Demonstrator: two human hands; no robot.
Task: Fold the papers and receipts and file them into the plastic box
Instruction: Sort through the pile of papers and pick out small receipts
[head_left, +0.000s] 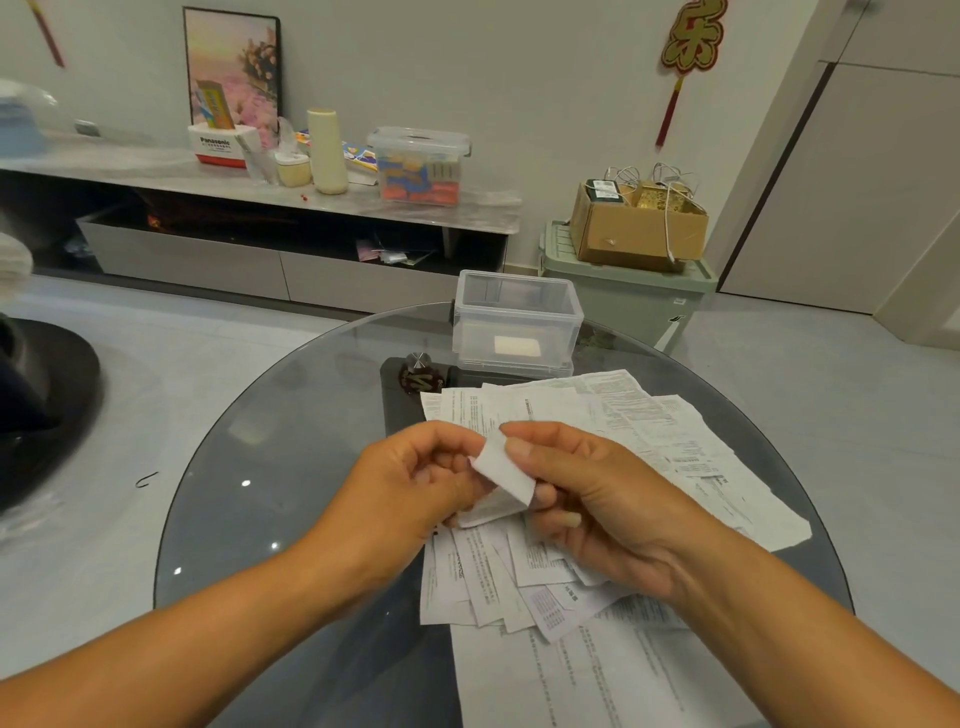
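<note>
Both my hands hold one small white folded receipt (503, 475) above the pile. My left hand (415, 478) pinches its left edge with curled fingers. My right hand (587, 488) pinches its upper right part between thumb and forefinger. Under my hands a pile of printed papers and receipts (649, 441) spreads over the round glass table (260, 467). The clear plastic box (517, 317) stands open at the table's far side, with one folded pale paper (518, 345) lying on its bottom.
A round metal knob (418, 359) sits left of the box. Beyond the table stand a green bin (623, 296) with a cardboard box (634, 228) on top, and a low shelf with a lidded container (418, 166) and bottles.
</note>
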